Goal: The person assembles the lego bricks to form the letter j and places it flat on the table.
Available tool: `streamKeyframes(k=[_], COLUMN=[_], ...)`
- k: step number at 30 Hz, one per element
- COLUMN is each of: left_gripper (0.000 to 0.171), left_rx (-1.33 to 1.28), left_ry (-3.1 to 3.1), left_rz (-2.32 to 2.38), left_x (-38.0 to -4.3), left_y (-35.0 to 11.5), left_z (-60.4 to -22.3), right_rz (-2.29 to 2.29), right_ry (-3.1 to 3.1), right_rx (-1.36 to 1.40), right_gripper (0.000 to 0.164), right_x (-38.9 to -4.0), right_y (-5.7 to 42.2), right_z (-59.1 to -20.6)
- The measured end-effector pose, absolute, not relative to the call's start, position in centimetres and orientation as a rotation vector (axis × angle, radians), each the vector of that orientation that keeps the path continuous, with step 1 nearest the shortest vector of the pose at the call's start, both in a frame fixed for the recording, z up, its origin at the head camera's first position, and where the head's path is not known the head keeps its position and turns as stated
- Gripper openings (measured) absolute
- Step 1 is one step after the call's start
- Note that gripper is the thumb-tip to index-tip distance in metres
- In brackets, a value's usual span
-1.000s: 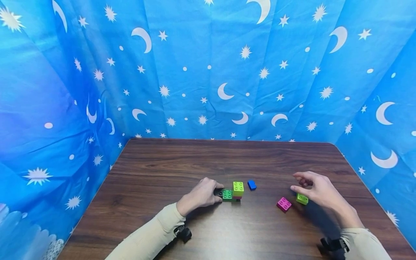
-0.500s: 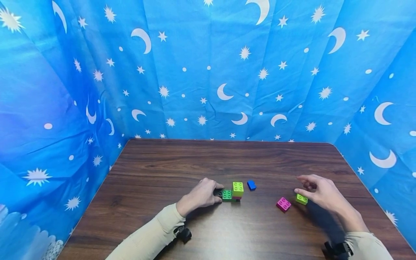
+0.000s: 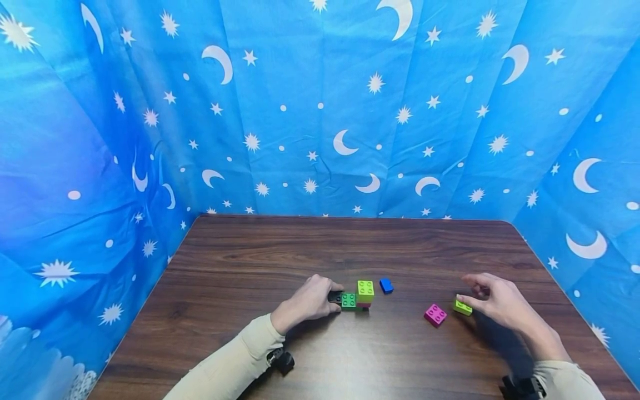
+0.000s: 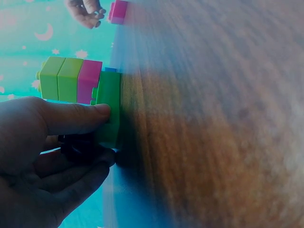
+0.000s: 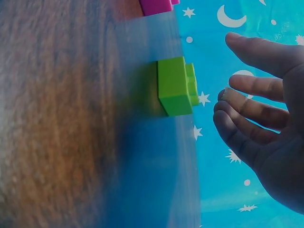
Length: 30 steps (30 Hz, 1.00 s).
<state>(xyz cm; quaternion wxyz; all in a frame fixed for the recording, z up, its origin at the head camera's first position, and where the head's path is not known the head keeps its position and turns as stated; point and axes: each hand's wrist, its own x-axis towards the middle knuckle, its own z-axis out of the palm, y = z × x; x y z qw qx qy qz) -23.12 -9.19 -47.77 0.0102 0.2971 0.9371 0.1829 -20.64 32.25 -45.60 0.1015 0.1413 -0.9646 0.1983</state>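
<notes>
On the table, my left hand (image 3: 311,297) grips the left end of a toy brick build, thumb and fingers around its black brick (image 4: 76,147) and the green base brick (image 4: 111,92). A pink brick (image 4: 89,80) topped by two lime bricks (image 4: 61,80) rises from the base's far end. To the right, my right hand (image 3: 500,303) hovers with nothing in it, its thumb overlapping a loose lime brick (image 3: 463,311) in the head view. The right wrist view has relaxed fingers (image 5: 254,90) apart from that lime brick (image 5: 173,88), which rests studs up.
A loose pink brick (image 3: 435,315) lies just left of the loose lime one. Behind the build, slightly right, is a small blue brick (image 3: 386,285). The brown wooden table (image 3: 280,239) ends at a blue curtain (image 3: 300,83) patterned with moons and stars.
My right hand has shifted a little right and lower, closer over the loose lime brick. My left hand and the bricks stay put.
</notes>
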Motion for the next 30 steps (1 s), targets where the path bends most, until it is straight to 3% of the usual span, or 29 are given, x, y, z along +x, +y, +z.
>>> streamKeyframes(k=[25, 30], left_gripper=[0.044, 0.043], left_rx=[0.919, 0.921], left_ry=[2.919, 2.912], left_rz=[0.583, 0.602], left_x=[-23.2, -23.2], left_y=[-9.2, -9.2], left_z=[-48.0, -47.9], right_rz=[0.646, 0.621], right_ry=[-2.991, -2.997], right_rx=[0.465, 0.466], right_gripper=[0.044, 0.036], right_x=[-20.6, -20.6], right_y=[32.6, 32.5], right_z=[-47.3, -47.5])
